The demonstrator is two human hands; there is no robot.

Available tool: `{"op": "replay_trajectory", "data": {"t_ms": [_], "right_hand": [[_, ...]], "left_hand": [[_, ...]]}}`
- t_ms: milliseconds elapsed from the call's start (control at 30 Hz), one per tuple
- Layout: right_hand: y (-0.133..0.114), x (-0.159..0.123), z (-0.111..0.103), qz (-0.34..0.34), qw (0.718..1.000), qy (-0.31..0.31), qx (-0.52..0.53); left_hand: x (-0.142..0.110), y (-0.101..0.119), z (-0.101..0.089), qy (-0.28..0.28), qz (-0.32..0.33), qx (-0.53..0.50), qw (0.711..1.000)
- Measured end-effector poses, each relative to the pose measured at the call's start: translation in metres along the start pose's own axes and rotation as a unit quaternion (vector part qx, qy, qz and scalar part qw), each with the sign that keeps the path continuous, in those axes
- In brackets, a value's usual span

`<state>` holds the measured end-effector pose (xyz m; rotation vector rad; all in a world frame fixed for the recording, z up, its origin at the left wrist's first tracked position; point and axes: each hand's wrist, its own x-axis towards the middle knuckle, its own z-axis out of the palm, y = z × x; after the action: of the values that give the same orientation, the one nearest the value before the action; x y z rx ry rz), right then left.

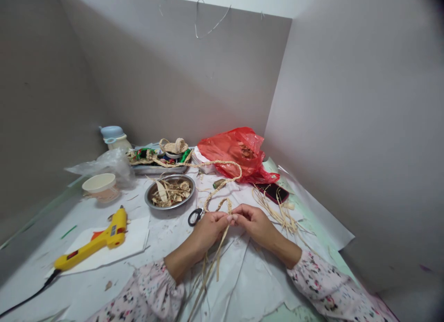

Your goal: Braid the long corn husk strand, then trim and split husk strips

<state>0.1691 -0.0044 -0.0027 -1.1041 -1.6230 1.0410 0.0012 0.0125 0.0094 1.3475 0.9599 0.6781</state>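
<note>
A pale straw braid [229,164] runs from the tray at the back, loops over the table and comes down to my hands. My left hand [212,227] pinches its near end, fingers closed. Right against it, my right hand [252,221] grips the same end between thumb and fingers. Loose straw strands [218,253] hang from the pinch toward the table's front. Just left of my left hand lies a pair of scissors [195,216], with only a black handle loop showing. The exact hold of each fingertip is partly hidden.
At left, a yellow glue gun [93,246] rests on white paper. Behind it stand a white bowl [99,183], a metal bowl [148,199] of straw scraps and a metal tray [156,170]. A red plastic bag [225,148], a phone [274,192] and loose straw [282,215] lie right.
</note>
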Motion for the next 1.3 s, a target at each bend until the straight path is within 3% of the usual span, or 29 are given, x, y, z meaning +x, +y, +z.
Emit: {"op": "replay_trajectory", "data": {"t_ms": [267,567,933,1133,1300], "right_hand": [[0.003,0.001,0.003,0.044,0.997,0.040,-0.046],[0.000,-0.003,0.004,-0.003,0.999,-0.017,-0.043],[-0.003,-0.004,0.009,-0.012,0.989,0.057,-0.136],[-0.008,-0.005,0.009,-0.007,0.995,0.032,-0.094],[-0.008,-0.005,0.009,0.007,0.990,0.057,-0.131]], "left_hand": [[0.005,-0.009,0.001,0.026,0.045,0.077,0.996],[0.005,-0.004,-0.002,0.035,0.086,0.156,0.983],[-0.002,-0.004,0.003,0.052,0.090,0.226,0.969],[-0.002,-0.006,0.003,0.073,0.102,0.288,0.950],[-0.002,-0.008,0.005,0.072,0.110,0.310,0.942]]}}
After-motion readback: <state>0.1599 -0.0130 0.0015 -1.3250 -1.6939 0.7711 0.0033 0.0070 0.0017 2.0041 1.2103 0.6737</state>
